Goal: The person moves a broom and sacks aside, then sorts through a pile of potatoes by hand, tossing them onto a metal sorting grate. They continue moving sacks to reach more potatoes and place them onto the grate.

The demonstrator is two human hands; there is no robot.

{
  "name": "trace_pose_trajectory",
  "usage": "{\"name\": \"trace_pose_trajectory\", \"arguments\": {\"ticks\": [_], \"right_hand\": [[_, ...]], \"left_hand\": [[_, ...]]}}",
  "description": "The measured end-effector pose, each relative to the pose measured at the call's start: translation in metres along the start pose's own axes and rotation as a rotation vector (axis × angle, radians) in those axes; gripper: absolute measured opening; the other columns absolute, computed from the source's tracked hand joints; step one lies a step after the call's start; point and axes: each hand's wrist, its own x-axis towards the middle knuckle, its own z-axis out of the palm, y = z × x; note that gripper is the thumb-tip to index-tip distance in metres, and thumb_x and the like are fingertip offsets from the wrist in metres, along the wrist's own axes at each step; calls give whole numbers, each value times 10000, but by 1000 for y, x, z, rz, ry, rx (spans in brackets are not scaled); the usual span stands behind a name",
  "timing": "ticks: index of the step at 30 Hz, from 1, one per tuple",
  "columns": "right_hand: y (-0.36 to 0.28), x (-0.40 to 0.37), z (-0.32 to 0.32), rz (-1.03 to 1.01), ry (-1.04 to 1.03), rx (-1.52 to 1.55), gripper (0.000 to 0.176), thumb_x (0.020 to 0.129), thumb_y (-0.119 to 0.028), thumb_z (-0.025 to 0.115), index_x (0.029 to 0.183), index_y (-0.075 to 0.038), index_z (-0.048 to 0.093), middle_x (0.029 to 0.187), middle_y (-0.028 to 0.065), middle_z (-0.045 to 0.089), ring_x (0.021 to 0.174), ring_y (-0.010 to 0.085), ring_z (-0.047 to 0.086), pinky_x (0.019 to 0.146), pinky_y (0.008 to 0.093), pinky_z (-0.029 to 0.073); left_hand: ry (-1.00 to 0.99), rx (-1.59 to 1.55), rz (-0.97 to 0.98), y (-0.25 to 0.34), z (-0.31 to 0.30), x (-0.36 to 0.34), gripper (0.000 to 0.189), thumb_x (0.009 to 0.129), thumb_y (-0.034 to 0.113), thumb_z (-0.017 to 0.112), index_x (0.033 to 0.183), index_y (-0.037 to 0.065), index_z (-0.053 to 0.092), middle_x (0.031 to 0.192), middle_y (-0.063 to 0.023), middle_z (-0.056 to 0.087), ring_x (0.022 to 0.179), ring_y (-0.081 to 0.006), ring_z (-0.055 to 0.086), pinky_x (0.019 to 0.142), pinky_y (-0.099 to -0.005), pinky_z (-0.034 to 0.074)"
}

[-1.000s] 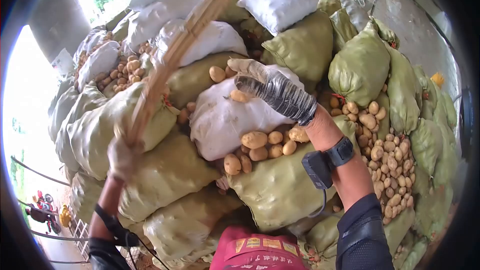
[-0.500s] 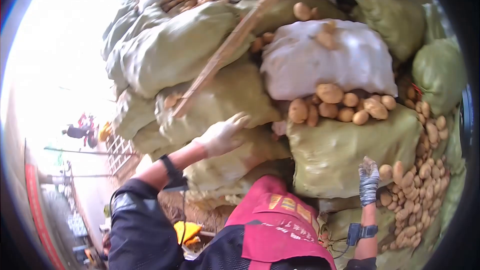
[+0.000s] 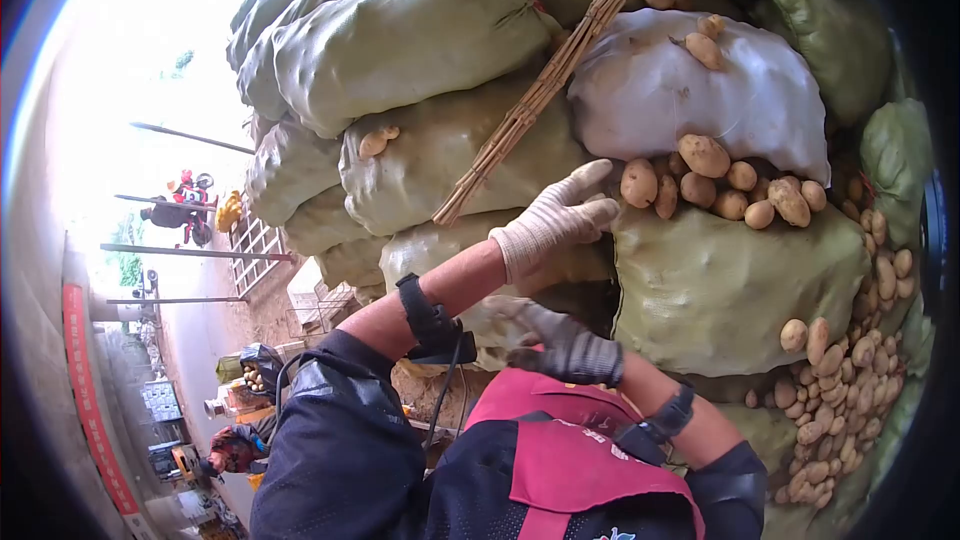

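My left hand (image 3: 555, 220), in a whitish knit glove, reaches over the stacked sacks with thumb and forefinger apart. Its fingertips come close to a potato (image 3: 638, 183) at the left end of a row of loose potatoes. That row lies on a bulging green sack (image 3: 735, 285), against a white sack (image 3: 695, 85) behind it. My right hand (image 3: 570, 340), in a grey glove, is in front of my chest above the red apron (image 3: 570, 470). Its fingers, blurred by motion, point left and look spread, with nothing visible in them.
A bundle of thin sticks (image 3: 555, 80) slants across the sacks. Many loose potatoes (image 3: 835, 420) fill the right side. Down on the left are a metal-barred frame (image 3: 255, 255), a red motorcycle (image 3: 195, 205) and a person (image 3: 235, 448) beside the pile.
My right hand has swung from beside the right-hand potatoes to in front of my chest. My left hand has moved right, toward the potato row. The view has shifted.
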Motion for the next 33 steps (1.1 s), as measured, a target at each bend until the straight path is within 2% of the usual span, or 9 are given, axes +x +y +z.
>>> {"name": "trace_pose_trajectory", "arguments": {"ticks": [7, 8, 12, 15, 22, 23, 29, 30, 33], "right_hand": [[7, -1, 0, 283, -197, -8, 338, 881, -244, 729, 1140, -42, 647, 1125, 156, 669, 1037, 270, 653, 894, 389, 513], [6, -13, -9, -26, -135, -183, 260, 847, -259, 750, 946, -33, 670, 951, 140, 681, 967, 305, 658, 871, 398, 512], [-4, -55, -24, 178, -161, -518, 704, 825, -338, 753, 1417, -72, 480, 1368, 206, 511, 1304, 406, 448, 1094, 455, 396], [23, -88, -68, 281, 123, -533, 639, 833, -270, 737, 1395, -80, 499, 1397, 210, 511, 1281, 405, 496, 1090, 445, 412], [5, -159, -205, 499, 994, -1263, 622, 794, -206, 780, 1344, -66, 525, 1429, 187, 484, 1315, 358, 461, 1117, 413, 397], [4, -168, -229, 518, 1116, -1301, 662, 775, -204, 798, 1357, -69, 513, 1454, 179, 457, 1336, 352, 439, 1125, 412, 389], [-4, -179, -319, 1010, 938, -1453, 754, 789, -161, 769, 1461, -187, 429, 1489, 88, 424, 1355, 304, 420, 1090, 497, 404], [8, -179, -328, 876, 997, -1572, 670, 791, -169, 748, 1408, -219, 492, 1427, 34, 495, 1295, 289, 470, 1040, 522, 425], [22, -170, -347, 880, 1101, -1578, 589, 771, -188, 747, 1328, -201, 555, 1329, 22, 570, 1220, 287, 515, 1013, 515, 433]], "left_hand": [[-81, 128, 36, -20, -20, -28, 686, 983, 191, 630, 1568, 100, 284, 1496, -45, 445, 1222, -125, 497, 1003, -332, 463], [10, 250, -22, -31, -42, -31, 668, 985, 189, 618, 1564, 103, 297, 1506, -44, 436, 1266, -128, 474, 1022, -340, 454], [470, 817, 220, -125, -154, -24, 631, 915, 140, 663, 1489, 60, 413, 1394, -117, 513, 1269, -211, 511, 1039, -316, 429], [602, 162, -160, -82, -134, -15, 649, 911, 93, 657, 1501, 53, 391, 1352, -57, 526, 1025, -112, 538, 859, -263, 482], [197, 108, 47, -99, -66, 87, 707, 905, -4, 625, 1534, 36, 304, 1112, -54, 643, 896, -132, 622, 775, -233, 517], [225, 131, -41, -74, -30, 87, 714, 872, 19, 693, 1513, 80, 381, 1423, -128, 509, 1273, -223, 509, 1018, -327, 446], [187, 1618, 496, -63, 3, 163, 701, 901, 162, 622, 1528, 100, 314, 1561, -263, 287, 1282, -341, 536, 1093, -486, 399], [172, 1535, 451, -57, 4, 172, 671, 906, 245, 608, 1505, 86, 351, 1537, -285, 328, 1391, -384, 404, 1182, -506, 251], [235, 1337, 422, -52, 8, 200, 646, 892, 248, 636, 1470, 82, 402, 1567, -295, 273, 1344, -443, 431, 1137, -517, 321]]}}
